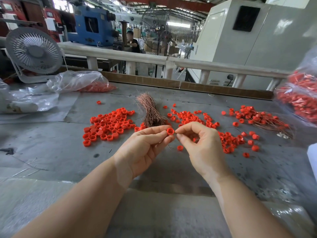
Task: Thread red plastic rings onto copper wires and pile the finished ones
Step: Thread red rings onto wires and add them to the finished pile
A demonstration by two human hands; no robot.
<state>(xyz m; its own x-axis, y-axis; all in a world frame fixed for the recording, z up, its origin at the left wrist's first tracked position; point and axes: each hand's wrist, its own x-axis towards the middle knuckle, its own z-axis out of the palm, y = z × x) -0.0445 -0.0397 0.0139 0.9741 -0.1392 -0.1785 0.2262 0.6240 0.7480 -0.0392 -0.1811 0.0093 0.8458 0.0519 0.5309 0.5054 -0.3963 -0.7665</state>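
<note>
A scuffed grey table (51,148) is sitting in a factory hall; the left hand (145,148) is pinching a ridged red ring (170,131), the right hand (202,145) pinching fingertips together beside it.

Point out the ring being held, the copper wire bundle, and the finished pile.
held ring (170,131): head view, on its open face, pinched by the left hand (145,148).
copper wire bundle (151,111): head view, mid-strands.
finished pile (260,118): head view, on threaded rings at right.
</note>
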